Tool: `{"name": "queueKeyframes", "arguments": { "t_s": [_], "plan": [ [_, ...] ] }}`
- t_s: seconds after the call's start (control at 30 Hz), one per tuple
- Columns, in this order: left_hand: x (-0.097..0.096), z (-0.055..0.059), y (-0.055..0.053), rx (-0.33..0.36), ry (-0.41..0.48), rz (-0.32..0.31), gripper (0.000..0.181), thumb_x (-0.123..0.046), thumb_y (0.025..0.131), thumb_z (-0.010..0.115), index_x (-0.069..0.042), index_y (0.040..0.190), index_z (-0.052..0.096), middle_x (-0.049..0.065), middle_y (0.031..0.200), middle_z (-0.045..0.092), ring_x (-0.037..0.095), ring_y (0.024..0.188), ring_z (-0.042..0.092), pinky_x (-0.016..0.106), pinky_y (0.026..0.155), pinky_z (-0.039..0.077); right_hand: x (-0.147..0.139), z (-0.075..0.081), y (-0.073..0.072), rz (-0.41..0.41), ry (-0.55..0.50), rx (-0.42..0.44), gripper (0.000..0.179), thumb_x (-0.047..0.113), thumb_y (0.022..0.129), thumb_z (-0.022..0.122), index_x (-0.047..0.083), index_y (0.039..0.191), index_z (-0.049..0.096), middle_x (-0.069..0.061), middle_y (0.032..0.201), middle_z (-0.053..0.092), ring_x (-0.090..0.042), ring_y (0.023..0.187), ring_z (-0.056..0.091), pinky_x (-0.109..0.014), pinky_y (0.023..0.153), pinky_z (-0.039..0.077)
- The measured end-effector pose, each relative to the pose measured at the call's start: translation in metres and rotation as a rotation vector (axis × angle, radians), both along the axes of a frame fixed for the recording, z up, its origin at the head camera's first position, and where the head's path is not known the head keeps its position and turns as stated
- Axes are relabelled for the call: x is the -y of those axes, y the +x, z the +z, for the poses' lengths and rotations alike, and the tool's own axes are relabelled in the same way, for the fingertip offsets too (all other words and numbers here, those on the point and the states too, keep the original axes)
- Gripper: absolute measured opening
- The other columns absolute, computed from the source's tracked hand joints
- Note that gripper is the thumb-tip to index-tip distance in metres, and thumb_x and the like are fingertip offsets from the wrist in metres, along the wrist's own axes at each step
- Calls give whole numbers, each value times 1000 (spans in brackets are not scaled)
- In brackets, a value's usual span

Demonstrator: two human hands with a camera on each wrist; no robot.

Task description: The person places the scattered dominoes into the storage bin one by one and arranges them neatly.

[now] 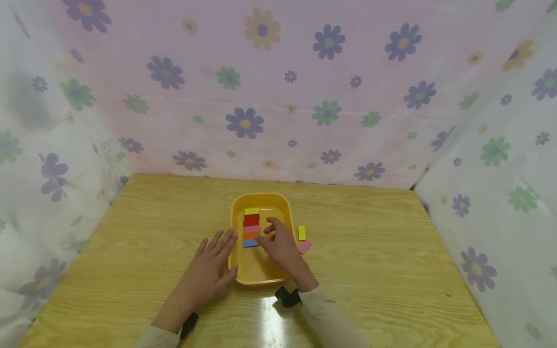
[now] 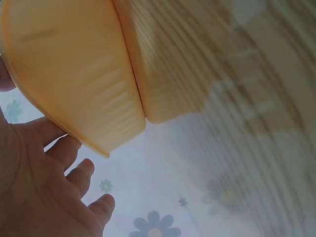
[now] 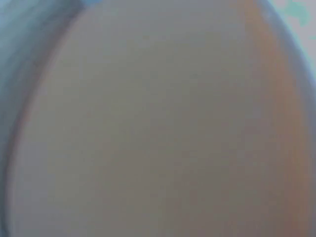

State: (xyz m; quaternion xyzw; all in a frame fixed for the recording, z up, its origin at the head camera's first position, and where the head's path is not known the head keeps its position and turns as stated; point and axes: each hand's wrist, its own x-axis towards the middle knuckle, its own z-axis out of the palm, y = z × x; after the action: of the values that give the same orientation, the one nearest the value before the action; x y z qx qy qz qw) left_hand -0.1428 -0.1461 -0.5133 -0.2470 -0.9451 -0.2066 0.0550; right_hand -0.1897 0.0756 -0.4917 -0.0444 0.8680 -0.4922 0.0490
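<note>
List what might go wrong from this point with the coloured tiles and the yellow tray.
1. The right hand hovers over the row of tiles inside the yellow tray; a careless finger might nudge the row out of line.
2. The left hand lies flat against the tray's side without a real grip, so the tray may slide on the glossy table.
3. The loose yellow tile and pink tile beside the right wrist could get swept away.

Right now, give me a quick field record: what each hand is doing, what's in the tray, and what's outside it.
left hand: flat, fingers straight, against the yellow tray left rim
right hand: over the tray, fingertips at the row of tiles; grip unclear
tray contents: yellow, red, pink, orange and blue tiles in a row
outside tray: yellow tile and pink tile on the wooden table, to its right
</note>
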Motion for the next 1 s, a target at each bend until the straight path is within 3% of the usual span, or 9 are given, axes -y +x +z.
{"name": "queueKeyframes", "arguments": {
  "t_s": [0.07,0.17,0.27,0.37,0.47,0.6,0.77,1.0],
  "plan": [
    [0,0,1,-5,1,1,70,-35,98,61,-9,158,37,5,167,28,35,154,24,65,121,20,-9,6,0,28,-61,-32,57,25,97,69,-1,145,50,-15,115,66,-23,88,66,-32,70,59],
    [0,1,3,-8,3,0,70,-35,98,61,-9,158,37,5,167,28,35,154,25,66,121,20,-23,14,-2,8,-150,-106,48,23,99,67,4,142,55,-14,113,67,-25,87,65,-29,67,58],
    [-1,1,5,-5,8,0,69,-35,98,61,-9,158,38,5,167,27,35,154,25,65,121,20,-40,16,-4,-81,-261,-186,37,15,100,66,5,135,61,-15,106,66,-31,83,65,-28,63,59],
    [-2,0,6,-2,11,-2,69,-34,99,60,-8,158,37,5,168,26,35,154,25,65,121,20,-60,9,-9,-185,-326,-247,28,9,100,64,5,128,66,-16,101,66,-36,83,65,-33,62,60],
    [-4,-1,7,-1,13,-2,69,-34,98,60,-8,158,37,5,168,26,35,154,25,65,121,21,-82,-5,-12,-241,-292,-269,24,7,100,64,2,123,68,-18,100,67,-36,86,64,-32,62,59],
    [-4,-1,8,-13,15,-3,69,-34,98,61,-9,158,38,5,167,27,35,154,26,65,121,22,-105,-25,-11,-229,-171,-227,20,7,98,66,-1,116,70,-16,103,69,-27,89,64,-21,65,54],
    [-4,1,7,-34,21,-11,69,-34,98,61,-8,157,38,5,167,28,35,154,27,64,120,23,-122,-38,-6,-149,-72,-166,16,9,93,73,3,108,73,-11,105,71,-21,91,62,-25,77,54],
    [0,6,3,-13,20,-4,69,-33,98,61,-8,157,38,6,167,28,35,154,26,64,121,21,-128,-41,-2,-32,12,-104,30,15,83,84,6,109,72,-8,107,71,-21,93,61,-32,83,52]
  ]
}}
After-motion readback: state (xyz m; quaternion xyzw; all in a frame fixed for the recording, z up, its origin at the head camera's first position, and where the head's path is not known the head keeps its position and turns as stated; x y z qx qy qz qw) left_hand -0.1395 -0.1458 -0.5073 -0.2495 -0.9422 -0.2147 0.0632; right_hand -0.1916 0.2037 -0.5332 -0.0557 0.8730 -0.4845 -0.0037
